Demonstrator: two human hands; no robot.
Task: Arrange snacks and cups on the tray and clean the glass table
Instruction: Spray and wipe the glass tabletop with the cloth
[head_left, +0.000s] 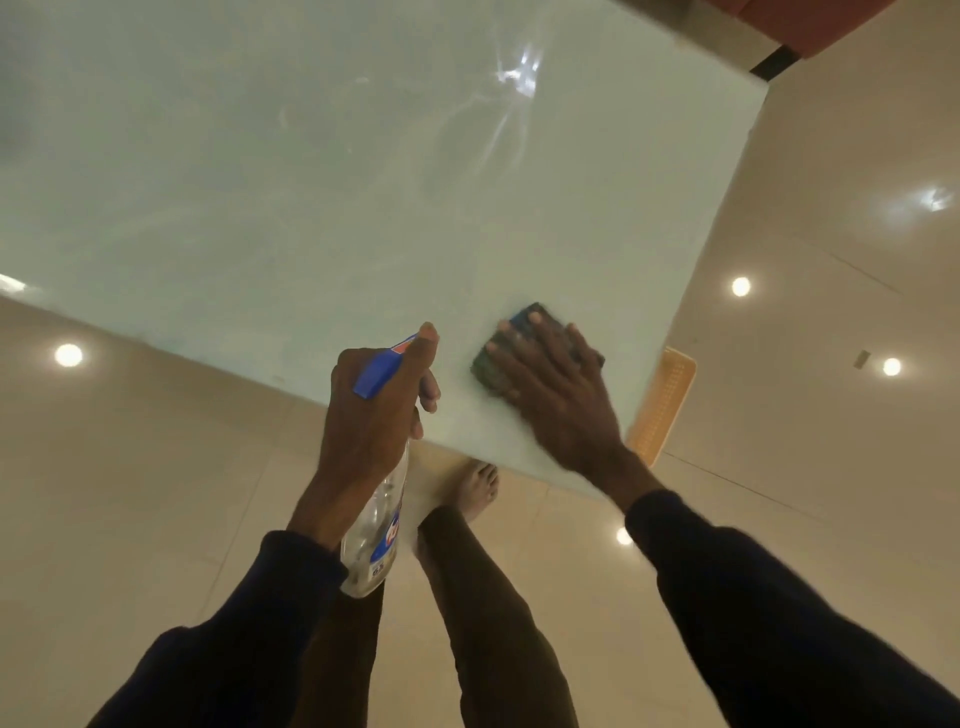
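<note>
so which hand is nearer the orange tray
Right. The right hand presses the sponge beside the orange tray; the left hand grips the spray bottle farther away.

Dark pad (487, 370) flat on the streaked glass table (363, 182), near its corner

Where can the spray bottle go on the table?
The glass table is bare everywhere beyond the dark pad, up to its far edges. Only the near corner is crowded: the right hand presses the pad there, and the left hand holds the spray bottle.
</note>
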